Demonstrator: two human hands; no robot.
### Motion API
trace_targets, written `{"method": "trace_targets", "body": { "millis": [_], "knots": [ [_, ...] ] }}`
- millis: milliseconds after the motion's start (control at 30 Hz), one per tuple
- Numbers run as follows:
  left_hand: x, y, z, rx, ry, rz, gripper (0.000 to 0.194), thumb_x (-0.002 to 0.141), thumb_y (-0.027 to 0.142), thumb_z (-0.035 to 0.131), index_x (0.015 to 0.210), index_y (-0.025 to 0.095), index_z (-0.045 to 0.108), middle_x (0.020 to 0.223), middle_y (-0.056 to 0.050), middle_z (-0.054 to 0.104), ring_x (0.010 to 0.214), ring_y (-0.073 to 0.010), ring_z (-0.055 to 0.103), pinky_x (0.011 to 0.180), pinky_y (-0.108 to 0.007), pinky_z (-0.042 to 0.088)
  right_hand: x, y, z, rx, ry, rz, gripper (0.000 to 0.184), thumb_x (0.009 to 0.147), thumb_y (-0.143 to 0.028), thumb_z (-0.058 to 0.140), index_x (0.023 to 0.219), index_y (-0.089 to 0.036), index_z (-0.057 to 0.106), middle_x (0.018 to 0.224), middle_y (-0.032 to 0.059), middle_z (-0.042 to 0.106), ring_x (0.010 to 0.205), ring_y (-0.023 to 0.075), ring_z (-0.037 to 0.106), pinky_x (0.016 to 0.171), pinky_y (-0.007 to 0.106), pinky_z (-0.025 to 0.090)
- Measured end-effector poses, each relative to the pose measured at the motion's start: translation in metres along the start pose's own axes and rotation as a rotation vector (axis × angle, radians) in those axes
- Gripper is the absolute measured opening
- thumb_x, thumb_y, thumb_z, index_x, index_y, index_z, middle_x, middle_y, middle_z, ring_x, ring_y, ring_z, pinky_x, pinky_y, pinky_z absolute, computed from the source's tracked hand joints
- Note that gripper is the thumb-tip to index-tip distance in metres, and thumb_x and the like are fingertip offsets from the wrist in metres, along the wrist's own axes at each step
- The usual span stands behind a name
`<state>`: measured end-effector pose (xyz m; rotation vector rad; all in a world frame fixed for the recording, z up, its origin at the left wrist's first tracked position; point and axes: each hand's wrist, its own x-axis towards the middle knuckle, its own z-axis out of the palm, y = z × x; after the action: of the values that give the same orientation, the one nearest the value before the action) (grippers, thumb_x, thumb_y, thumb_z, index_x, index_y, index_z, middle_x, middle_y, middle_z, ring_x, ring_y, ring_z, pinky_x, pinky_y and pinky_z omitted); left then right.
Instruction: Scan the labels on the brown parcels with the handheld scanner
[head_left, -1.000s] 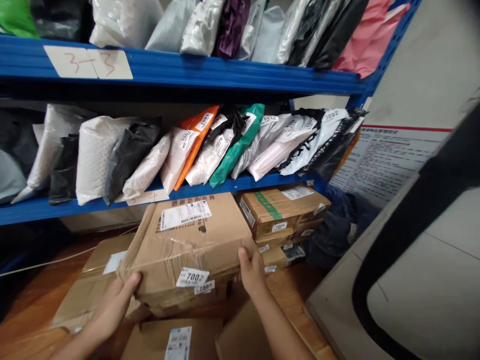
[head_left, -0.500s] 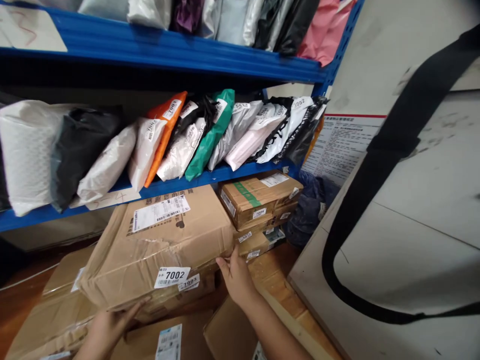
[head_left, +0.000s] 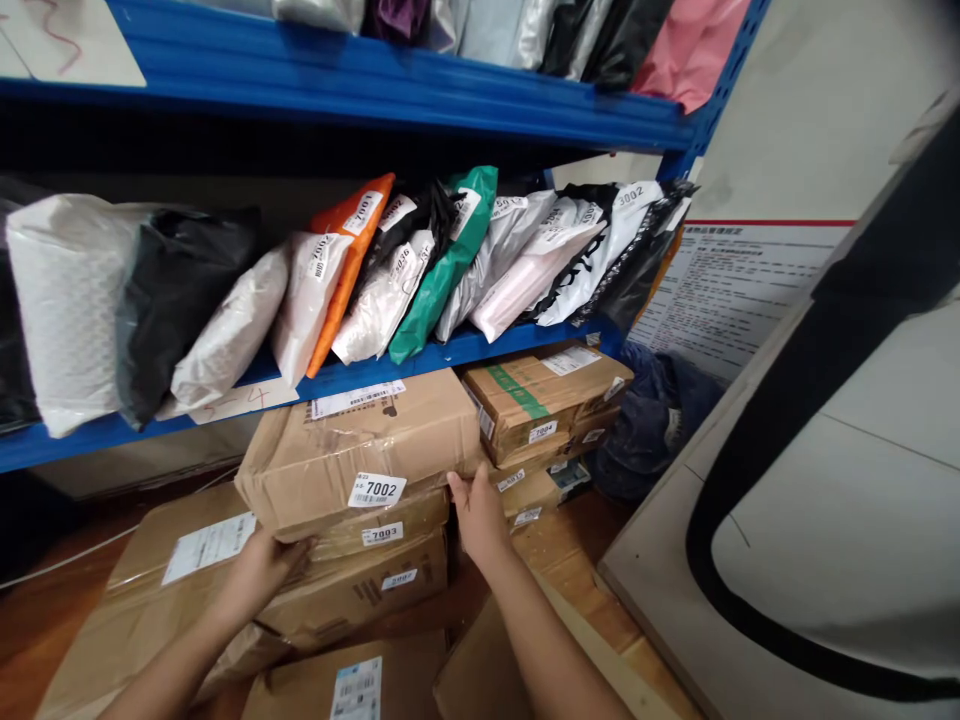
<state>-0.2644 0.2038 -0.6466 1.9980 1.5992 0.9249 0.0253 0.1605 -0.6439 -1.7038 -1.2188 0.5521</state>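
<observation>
Your two hands are set apart, one at each front corner of the carton labelled 7002 (head_left: pixel 427 440). Your left hand (head_left: pixel 268 562) is at the lower left corner, its fingers partly hidden at the bottom edge; your right hand (head_left: pixel 478 508) touches the lower right corner, thumb and forefinger raised to the edge. Whether either hand is clamped or only in contact cannot be told. The carton sits directly above the carton labelled 7003 (head_left: pixel 428 515), with a further printed carton (head_left: pixel 330 610) beneath, just below the blue shelf (head_left: pixel 442 352). To its right, locate the carton with green tape (head_left: pixel 577 385), labelled 7004, on top of other cartons. To its left, locate a wide carton with a white label (head_left: pixel 142 580). In front is a carton with a blue-and-white label (head_left: pixel 289 690). The shelf carries a leaning row of parcels, including an orange bag (head_left: pixel 346 270) and a green bag (head_left: pixel 442 290).
</observation>
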Motion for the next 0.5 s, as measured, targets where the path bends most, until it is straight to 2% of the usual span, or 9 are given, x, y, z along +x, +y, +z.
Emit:
{"method": "trace_targets", "body": {
  "millis": [67, 133, 233, 300, 400, 500],
  "knots": [
    [-0.005, 0.008, 0.013, 0.004, 0.013, 0.002, 0.041, 0.054, 0.058, 0.065, 0.073, 0.021, 0.070, 0.089, -0.013, 0.076, 0.092, -0.0366, 0.070, 0.086, -0.045, 0.055, 0.004, 0.005, -0.002, 0.019, 0.009, 0.000, 0.051, 0.094, -0.042, 0.040, 0.128, -0.004, 0.043, 0.092, 0.0223, 0.074, 0.091, 0.0346, 0.071, 0.074, 0.041, 0.053],
    [-0.009, 0.016, 0.025, -0.007, 0.032, -0.014, 0.043, 0.055, 0.056, 0.068, 0.079, 0.020, 0.071, 0.094, -0.014, 0.076, 0.097, -0.0367, 0.068, 0.090, -0.046, 0.053, 0.004, 0.009, -0.002, 0.050, 0.002, -0.019, 0.061, 0.092, -0.044, 0.044, 0.135, -0.003, 0.034, 0.092, 0.0204, 0.074, 0.089, 0.0321, 0.071, 0.074, 0.040, 0.055],
    [-0.010, 0.025, 0.035, -0.074, 0.074, -0.079, 0.048, 0.059, 0.058, 0.067, 0.085, 0.017, 0.071, 0.100, -0.016, 0.074, 0.102, -0.0361, 0.067, 0.097, -0.047, 0.049, -0.004, 0.016, -0.001, 0.132, -0.040, -0.059, 0.099, 0.074, -0.041, 0.070, 0.145, -0.004, 0.012, 0.097, 0.0169, 0.073, 0.089, 0.0290, 0.071, 0.074, 0.039, 0.057],
    [-0.009, 0.028, 0.035, -0.124, 0.084, -0.149, 0.055, 0.056, 0.060, 0.068, 0.087, 0.015, 0.070, 0.101, -0.017, 0.074, 0.105, -0.0366, 0.066, 0.098, -0.047, 0.049, -0.011, 0.022, 0.000, 0.189, -0.067, -0.078, 0.108, 0.068, -0.031, 0.075, 0.147, -0.007, 0.005, 0.101, 0.0159, 0.073, 0.093, 0.0279, 0.070, 0.079, 0.042, 0.058],
    [-0.008, 0.030, 0.026, -0.161, 0.040, -0.245, 0.061, 0.053, 0.060, 0.071, 0.092, 0.013, 0.069, 0.103, -0.018, 0.073, 0.109, -0.0375, 0.063, 0.099, -0.048, 0.048, -0.025, 0.035, -0.004, 0.173, -0.107, -0.069, 0.091, 0.071, -0.022, 0.068, 0.145, -0.012, 0.015, 0.096, 0.0115, 0.072, 0.089, 0.0252, 0.069, 0.081, 0.043, 0.057],
    [-0.005, 0.029, 0.012, -0.196, -0.040, -0.274, 0.062, 0.055, 0.059, 0.071, 0.094, 0.012, 0.069, 0.103, -0.016, 0.074, 0.109, -0.0367, 0.064, 0.096, -0.045, 0.050, -0.042, 0.048, -0.024, 0.088, -0.204, -0.079, 0.064, 0.076, -0.022, 0.061, 0.134, -0.014, 0.036, 0.086, 0.0065, 0.071, 0.074, 0.0215, 0.069, 0.073, 0.038, 0.057]
  ]
}}
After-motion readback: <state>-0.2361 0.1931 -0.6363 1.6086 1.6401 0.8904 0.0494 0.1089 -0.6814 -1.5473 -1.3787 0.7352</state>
